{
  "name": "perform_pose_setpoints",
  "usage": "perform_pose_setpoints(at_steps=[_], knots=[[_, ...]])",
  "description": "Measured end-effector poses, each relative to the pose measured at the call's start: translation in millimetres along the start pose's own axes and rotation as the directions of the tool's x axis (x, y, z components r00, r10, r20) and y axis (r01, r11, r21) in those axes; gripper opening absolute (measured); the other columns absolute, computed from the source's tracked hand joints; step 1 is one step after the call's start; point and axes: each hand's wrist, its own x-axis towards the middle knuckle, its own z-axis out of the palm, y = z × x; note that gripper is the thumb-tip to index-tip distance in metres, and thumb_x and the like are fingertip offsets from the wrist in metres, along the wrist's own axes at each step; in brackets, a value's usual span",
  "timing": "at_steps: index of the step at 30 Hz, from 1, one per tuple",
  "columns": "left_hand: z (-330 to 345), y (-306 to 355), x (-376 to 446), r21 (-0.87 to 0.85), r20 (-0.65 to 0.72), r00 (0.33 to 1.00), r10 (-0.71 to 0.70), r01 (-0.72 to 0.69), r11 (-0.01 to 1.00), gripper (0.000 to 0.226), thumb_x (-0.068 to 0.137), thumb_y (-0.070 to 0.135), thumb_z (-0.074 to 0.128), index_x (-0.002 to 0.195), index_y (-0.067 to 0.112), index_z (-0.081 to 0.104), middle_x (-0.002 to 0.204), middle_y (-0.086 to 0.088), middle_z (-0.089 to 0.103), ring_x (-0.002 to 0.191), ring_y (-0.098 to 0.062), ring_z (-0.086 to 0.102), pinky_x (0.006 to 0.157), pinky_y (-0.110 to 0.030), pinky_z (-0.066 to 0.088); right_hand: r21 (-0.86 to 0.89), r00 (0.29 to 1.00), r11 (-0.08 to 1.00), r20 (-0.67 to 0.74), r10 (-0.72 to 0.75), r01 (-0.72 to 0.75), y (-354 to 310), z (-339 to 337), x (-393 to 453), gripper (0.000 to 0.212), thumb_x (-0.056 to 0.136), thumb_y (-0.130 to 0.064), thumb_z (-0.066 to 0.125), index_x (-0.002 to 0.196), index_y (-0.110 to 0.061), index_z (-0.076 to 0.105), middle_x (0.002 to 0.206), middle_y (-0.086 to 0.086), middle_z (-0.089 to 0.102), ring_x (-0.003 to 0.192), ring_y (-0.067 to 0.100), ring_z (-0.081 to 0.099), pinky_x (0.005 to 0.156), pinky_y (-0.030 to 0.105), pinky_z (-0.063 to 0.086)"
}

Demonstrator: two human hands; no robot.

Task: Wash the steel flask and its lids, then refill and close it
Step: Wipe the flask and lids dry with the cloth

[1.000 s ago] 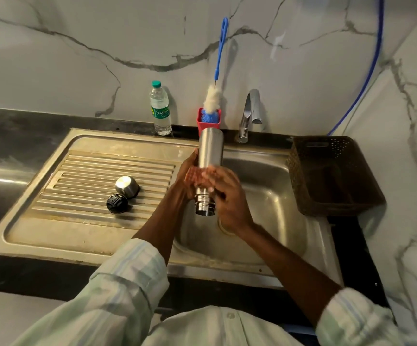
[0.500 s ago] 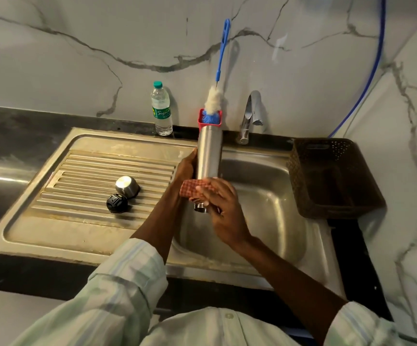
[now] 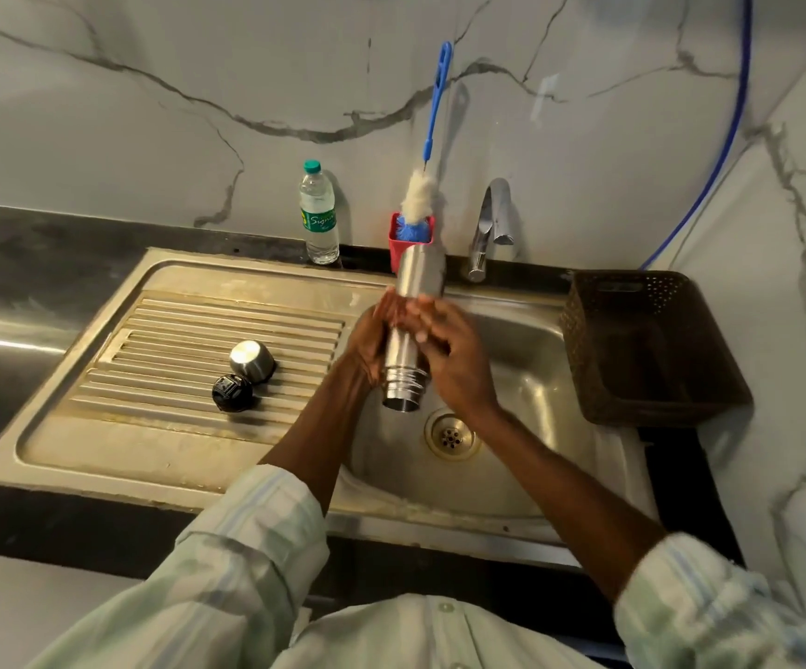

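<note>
The steel flask (image 3: 419, 277) is held upside down over the sink basin (image 3: 526, 379), with its threaded open mouth (image 3: 403, 386) pointing down towards me. My left hand (image 3: 366, 347) grips the flask's lower body from the left. My right hand (image 3: 452, 362) wraps a reddish scrub pad (image 3: 398, 309) against the flask's middle; the pad is blurred. Two lids lie side by side on the ribbed drainboard (image 3: 174, 330): a steel cap (image 3: 250, 359) and a black inner lid (image 3: 232, 392).
At the back stand a plastic water bottle (image 3: 319, 219), a red holder (image 3: 397, 253) with a blue-handled bottle brush (image 3: 421, 195), and the tap (image 3: 490, 229). A brown basket (image 3: 647, 350) sits to the right of the basin. The drain (image 3: 450, 434) lies below the flask.
My right hand slid the scrub pad down over the flask's neck, then back up to its middle, so the threaded mouth shows again. The lids have not moved.
</note>
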Motion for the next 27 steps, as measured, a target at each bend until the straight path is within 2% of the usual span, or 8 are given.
perform_pose_setpoints(at_steps=[3, 7, 11, 14, 19, 22, 24, 27], knots=[[-9.0, 4.1, 0.8, -0.123, 0.016, 0.999, -0.036, 0.037, 0.992, 0.056, 0.104, 0.04, 0.043, 0.143, 0.001, 0.042, 0.102, -0.015, 0.065, 0.082, -0.024, 0.069, 0.065, -0.033, 0.061, -0.032, 0.993, 0.996, 0.08, -0.085, 0.088, 4.3, 11.6, -53.3, 0.048, 0.092, -0.003, 0.058, 0.137, -0.019, 0.055, 0.144, 0.003, 0.048, 0.138, 0.017, 0.037, 0.113, 0.018, 0.031], [5.1, 4.2, -13.9, -0.215, 0.18, 0.981, -0.074, 0.113, 0.97, 0.058, 0.095, 0.056, 0.048, 0.121, 0.005, 0.058, 0.086, -0.008, 0.072, 0.073, -0.018, 0.071, 0.066, -0.03, 0.06, -0.044, 0.999, 0.998, -0.018, -0.044, 0.043, -0.7, 6.4, -5.3, 0.045, 0.093, -0.002, 0.058, 0.135, -0.017, 0.057, 0.142, -0.001, 0.047, 0.134, 0.012, 0.035, 0.112, 0.021, 0.027], [11.3, -5.6, -12.6, -0.259, 0.3, 0.95, -0.082, 0.164, 0.952, 0.081, 0.087, 0.05, 0.071, 0.15, 0.01, 0.041, 0.118, -0.016, 0.062, 0.098, -0.029, 0.065, 0.092, -0.044, 0.053, -0.013, 0.984, 0.991, -0.119, 0.132, -0.134, -7.8, -14.2, 75.8, 0.038, 0.097, -0.009, 0.055, 0.135, -0.013, 0.057, 0.144, 0.005, 0.049, 0.129, 0.009, 0.041, 0.112, 0.025, 0.032], [13.8, -7.2, -11.8, -0.288, 0.296, 0.954, -0.05, 0.139, 0.948, 0.061, 0.096, 0.041, 0.058, 0.146, 0.006, 0.045, 0.118, -0.02, 0.063, 0.101, -0.032, 0.065, 0.091, -0.045, 0.055, -0.016, 0.988, 0.991, -0.076, 0.131, -0.132, -5.3, -15.3, 80.1, 0.039, 0.098, -0.012, 0.053, 0.137, -0.013, 0.056, 0.145, 0.004, 0.049, 0.128, 0.01, 0.044, 0.108, 0.021, 0.034], [-1.0, 0.9, -4.6, -0.36, 0.236, 0.97, -0.059, 0.143, 0.922, 0.056, 0.102, 0.049, 0.036, 0.129, 0.002, 0.051, 0.092, -0.016, 0.067, 0.076, -0.027, 0.07, 0.071, -0.035, 0.059, 0.006, 0.998, 1.0, 0.056, -0.019, 0.019, 2.7, 0.0, -8.3, 0.044, 0.094, -0.007, 0.057, 0.135, -0.022, 0.056, 0.142, -0.008, 0.048, 0.134, 0.015, 0.042, 0.111, 0.043, 0.04], [-7.6, -1.9, -1.3, -0.275, 0.22, 0.973, -0.073, 0.134, 0.952, 0.067, 0.097, 0.064, 0.039, 0.127, 0.005, 0.05, 0.094, -0.014, 0.065, 0.08, -0.025, 0.068, 0.07, -0.034, 0.06, -0.039, 0.987, 0.991, 0.107, -0.12, 0.125, 4.7, 4.6, -45.4, 0.046, 0.092, -0.005, 0.059, 0.135, -0.017, 0.057, 0.143, -0.002, 0.049, 0.137, 0.007, 0.035, 0.114, 0.033, 0.036], [-2.4, -5.4, -3.5, -0.299, 0.272, 0.958, -0.086, 0.169, 0.939, 0.062, 0.099, 0.059, 0.041, 0.122, 0.004, 0.058, 0.095, -0.01, 0.064, 0.08, -0.021, 0.067, 0.072, -0.031, 0.059, -0.002, 0.996, 0.998, 0.071, -0.058, 0.058, 0.5, -0.7, -24.9, 0.045, 0.094, -0.006, 0.058, 0.136, -0.023, 0.055, 0.144, -0.004, 0.045, 0.135, -0.003, 0.031, 0.112, 0.023, 0.034], [8.3, -10.5, -7.7, -0.295, 0.27, 0.958, -0.099, 0.18, 0.938, 0.046, 0.101, 0.045, 0.048, 0.119, 0.007, 0.065, 0.098, -0.01, 0.068, 0.084, -0.021, 0.067, 0.081, -0.033, 0.056, -0.002, 0.992, 0.994, -0.064, 0.106, -0.107, -5.5, -14.7, 35.4, 0.041, 0.096, -0.008, 0.056, 0.136, -0.019, 0.056, 0.146, -0.001, 0.044, 0.13, 0.003, 0.033, 0.107, 0.013, 0.03]])
